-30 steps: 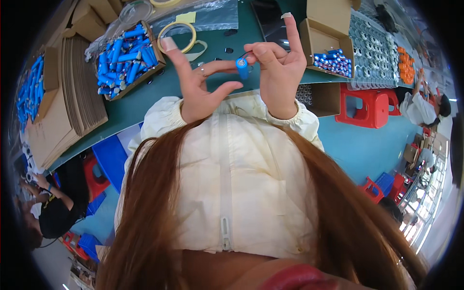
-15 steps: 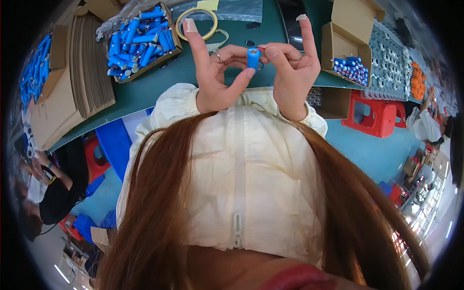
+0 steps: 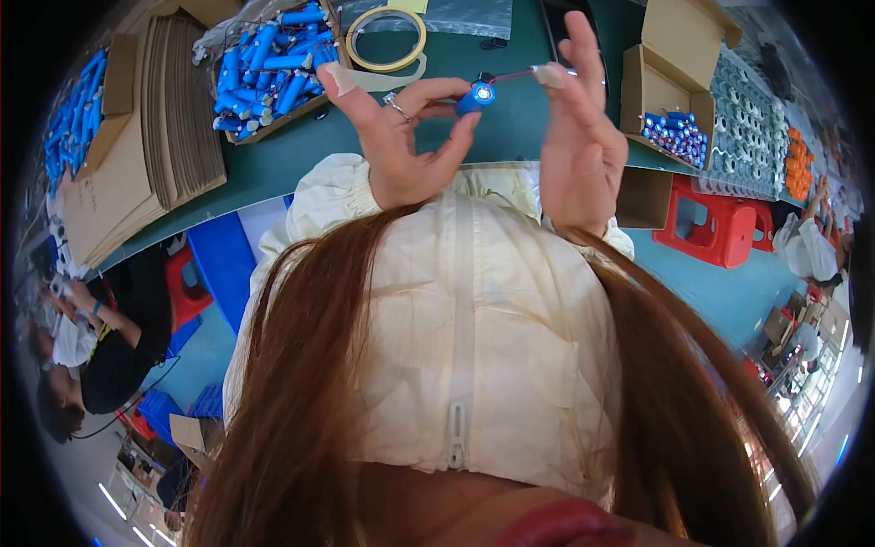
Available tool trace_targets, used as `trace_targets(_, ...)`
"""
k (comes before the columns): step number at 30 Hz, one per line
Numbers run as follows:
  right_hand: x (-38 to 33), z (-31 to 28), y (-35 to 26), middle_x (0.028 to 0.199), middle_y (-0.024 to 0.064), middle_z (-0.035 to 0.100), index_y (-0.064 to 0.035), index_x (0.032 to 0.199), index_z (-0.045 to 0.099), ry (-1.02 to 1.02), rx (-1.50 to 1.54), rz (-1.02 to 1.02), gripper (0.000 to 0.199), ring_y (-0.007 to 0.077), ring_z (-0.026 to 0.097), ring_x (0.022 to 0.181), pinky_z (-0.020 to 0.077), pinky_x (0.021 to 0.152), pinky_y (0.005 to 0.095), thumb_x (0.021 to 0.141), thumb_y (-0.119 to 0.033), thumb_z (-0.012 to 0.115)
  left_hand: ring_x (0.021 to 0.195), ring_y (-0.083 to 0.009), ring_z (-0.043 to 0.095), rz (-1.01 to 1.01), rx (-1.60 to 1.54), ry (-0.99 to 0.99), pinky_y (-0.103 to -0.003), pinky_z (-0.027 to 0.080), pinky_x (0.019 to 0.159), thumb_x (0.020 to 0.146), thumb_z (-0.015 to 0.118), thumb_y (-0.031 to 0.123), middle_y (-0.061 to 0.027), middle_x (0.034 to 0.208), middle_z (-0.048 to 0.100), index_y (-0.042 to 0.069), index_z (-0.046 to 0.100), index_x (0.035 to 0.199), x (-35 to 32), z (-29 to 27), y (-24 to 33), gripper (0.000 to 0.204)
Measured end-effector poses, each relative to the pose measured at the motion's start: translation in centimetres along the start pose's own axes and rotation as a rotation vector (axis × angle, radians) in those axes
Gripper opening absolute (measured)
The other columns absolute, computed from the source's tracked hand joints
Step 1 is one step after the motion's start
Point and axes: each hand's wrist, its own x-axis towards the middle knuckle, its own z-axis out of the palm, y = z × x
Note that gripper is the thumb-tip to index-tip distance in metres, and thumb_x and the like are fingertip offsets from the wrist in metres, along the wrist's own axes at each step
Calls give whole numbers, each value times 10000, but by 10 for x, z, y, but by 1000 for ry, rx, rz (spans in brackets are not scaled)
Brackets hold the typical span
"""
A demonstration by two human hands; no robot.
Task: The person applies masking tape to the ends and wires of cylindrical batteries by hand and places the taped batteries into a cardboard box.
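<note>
Between the thumb and index finger of my left hand (image 3: 401, 150) is a small blue cylindrical battery (image 3: 471, 99), its metal end facing up and right. A thin red wire (image 3: 512, 75) runs from it to a small pale tip beside my right index fingertip. My right hand (image 3: 583, 155) is raised with its fingers stretched out and slightly blurred. It is near or touching the wire's tip; I cannot tell which. Tape covers a fingertip on each hand. Under them lies the green table (image 3: 515, 137).
A carton of blue batteries (image 3: 278, 66) and a stack of cardboard sheets (image 3: 178, 109) lie left. Behind is a roll of yellowish tape (image 3: 352, 46). To the right stand a box of smaller batteries (image 3: 674, 137), clear plastic trays (image 3: 743, 118) and a red stool (image 3: 697, 223). Other people sit at both sides.
My right hand has let go of the battery's side, moved right and straightened its fingers. The red wire now stretches out. The battery has tilted in my left hand.
</note>
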Motion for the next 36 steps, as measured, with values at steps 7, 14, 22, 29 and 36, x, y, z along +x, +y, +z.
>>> trace_targets(7, -9, 16, 6, 1446, 246, 139, -14, 1230, 512, -131, 322, 193, 556, 319, 115, 1345, 53, 1062, 444, 901, -449, 397, 737, -204, 643, -49, -19, 135, -263, 532, 665, 723, 650, -91, -167, 912, 613, 19, -325, 1277, -5, 2, 2, 1127)
trace_targets(14, -10, 17, 5, 1462, 237, 64, 0, 1205, 529, -232, 406, 280, 584, 300, 56, 1359, 30, 1055, 441, 905, -474, 367, 721, -211, 643, 47, 50, 166, -269, 536, 655, 708, 662, -93, -172, 888, 617, 18, -246, 1326, -5, 2, 4, 1103)
trace_targets(22, -13, 18, 3, 1461, 196, 144, -28, 1132, 602, -123, -74, 177, 511, 289, 116, 1346, 126, 1036, 453, 909, -441, 399, 705, -201, 641, 137, 39, 247, -269, 540, 635, 695, 673, -90, -168, 859, 621, 2, -171, 1357, -4, 6, 1, 1077)
trace_targets(29, -8, 17, -8, 1445, 192, 207, -98, 1084, 651, -118, -376, 98, 424, 305, 212, 1300, 220, 998, 441, 909, -412, 427, 696, -196, 639, 327, 182, 221, -263, 540, 623, 675, 679, -103, -164, 844, 622, -22, -53, 1370, -2, 2, -3, 1013)
trace_targets(36, -7, 20, -8, 1408, 207, 285, -112, 941, 714, -24, -684, -85, 382, 284, 285, 1202, 263, 926, 411, 887, -405, 475, 680, -201, 634, 346, 106, 253, -262, 534, 614, 653, 691, -105, -155, 863, 628, -43, 45, 1363, -4, 3, -6, 961)
